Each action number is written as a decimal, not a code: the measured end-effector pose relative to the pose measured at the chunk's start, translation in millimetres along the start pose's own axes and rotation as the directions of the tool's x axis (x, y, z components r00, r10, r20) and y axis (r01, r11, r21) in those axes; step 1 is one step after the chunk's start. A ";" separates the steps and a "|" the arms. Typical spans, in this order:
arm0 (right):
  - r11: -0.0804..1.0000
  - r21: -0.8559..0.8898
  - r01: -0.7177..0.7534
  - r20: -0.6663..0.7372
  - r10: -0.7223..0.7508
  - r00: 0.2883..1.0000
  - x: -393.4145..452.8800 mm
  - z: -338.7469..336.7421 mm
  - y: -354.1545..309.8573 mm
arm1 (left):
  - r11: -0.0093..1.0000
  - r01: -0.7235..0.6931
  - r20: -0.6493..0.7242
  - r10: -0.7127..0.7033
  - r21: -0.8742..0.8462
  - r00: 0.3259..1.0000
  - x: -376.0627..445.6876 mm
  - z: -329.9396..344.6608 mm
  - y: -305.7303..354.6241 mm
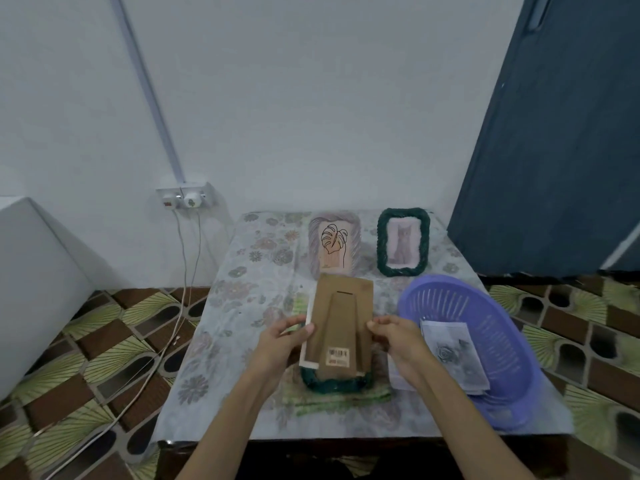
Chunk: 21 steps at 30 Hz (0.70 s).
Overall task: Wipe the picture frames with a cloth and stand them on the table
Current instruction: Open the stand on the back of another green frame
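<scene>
I hold a picture frame [337, 327] with its brown cardboard back and fold-out stand facing me, a barcode sticker low on it. My left hand [284, 337] grips its left edge and my right hand [398, 337] pinches its right edge. Its lower end rests on a dark green woven frame [332, 384], which lies on a green cloth [343, 398]. Two frames stand at the back of the table: a pale one with a leaf drawing [334, 247] and a green woven one with a cat picture [403, 242].
A purple plastic basket [485, 327] sits at the right of the table and holds another frame [450, 355] with a rose picture. The table carries a floral cover [235, 306]. A dark blue cabinet [554, 150] stands at the right. Cables [183, 289] hang from a wall socket at the left.
</scene>
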State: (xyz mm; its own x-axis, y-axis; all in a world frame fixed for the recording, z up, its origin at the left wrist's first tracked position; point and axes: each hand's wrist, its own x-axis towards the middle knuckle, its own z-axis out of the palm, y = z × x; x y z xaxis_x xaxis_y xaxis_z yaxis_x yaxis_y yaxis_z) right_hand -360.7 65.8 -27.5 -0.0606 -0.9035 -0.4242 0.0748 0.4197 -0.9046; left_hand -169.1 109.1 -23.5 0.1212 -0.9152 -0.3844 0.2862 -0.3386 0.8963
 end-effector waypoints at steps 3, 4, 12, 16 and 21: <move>1.000 0.018 0.024 0.057 -0.026 0.998 -11.6 -4.8 -5.1 | 0.999 -0.028 0.067 0.025 0.038 0.997 -11.6 1.6 2.9; 0.999 0.039 0.025 0.072 -0.028 0.997 -14.6 -5.9 -7.2 | 0.998 -0.039 0.057 0.037 0.045 0.998 -14.0 2.6 3.9; 0.995 0.080 0.067 0.108 -0.075 0.991 -34.2 -14.7 -16.4 | 0.997 -0.056 0.023 0.057 -0.047 0.998 -27.5 8.2 7.1; 0.997 0.057 0.061 0.131 -0.068 0.989 -37.7 -18.6 -18.5 | 0.999 -0.042 0.040 0.043 -0.027 0.998 -32.4 11.6 4.6; 0.995 0.015 0.094 0.057 -0.095 0.994 -35.9 -17.5 -14.1 | 0.999 -0.052 0.023 0.052 0.009 0.998 -36.6 14.6 1.2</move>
State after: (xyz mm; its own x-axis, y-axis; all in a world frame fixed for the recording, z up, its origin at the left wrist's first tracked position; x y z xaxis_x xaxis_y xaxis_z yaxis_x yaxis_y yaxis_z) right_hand -376.9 93.9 -0.3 -0.0110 -0.9426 -0.3337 0.0840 0.3317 -0.9396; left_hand -187.1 138.9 -5.2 0.1142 -0.9363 -0.3320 0.2714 -0.2920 0.9171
